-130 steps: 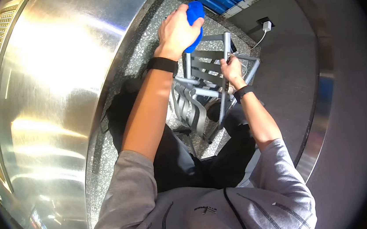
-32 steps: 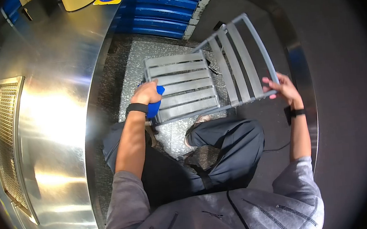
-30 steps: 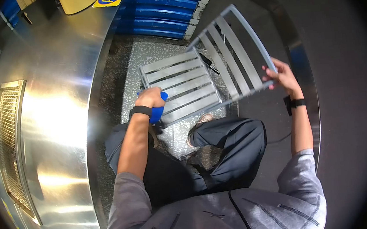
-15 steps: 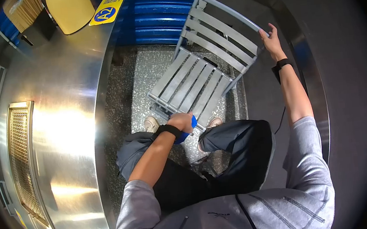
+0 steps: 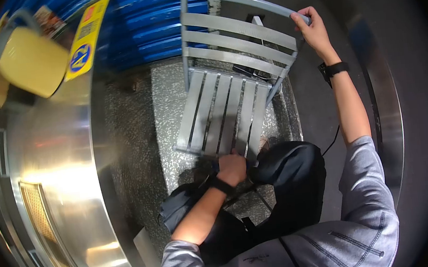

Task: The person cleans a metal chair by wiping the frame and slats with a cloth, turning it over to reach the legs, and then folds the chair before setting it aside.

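A grey metal folding chair (image 5: 238,41) with a slatted seat and back stands in front of me. My right hand (image 5: 313,27) grips the right end of its curved top rail. At the front edge of the seat is my left hand (image 5: 233,168), fingers closed. A blue cloth shows around that hand in the earlier view; now it is almost wholly hidden under the hand and in shadow. My knees are on both sides of the left forearm.
A stainless steel counter (image 5: 55,143) runs along the left, with a yellow A2 sign (image 5: 84,48) and a yellow rounded panel (image 5: 32,61) on it. Behind the chair is a blue ribbed shutter (image 5: 137,27). A dark surface (image 5: 349,43) lies at right, above the speckled floor (image 5: 167,102).
The chair has turned and appears more upright and square to me. My left hand has shifted right and closer to my body along the seat's front edge. My right hand still holds the rail.
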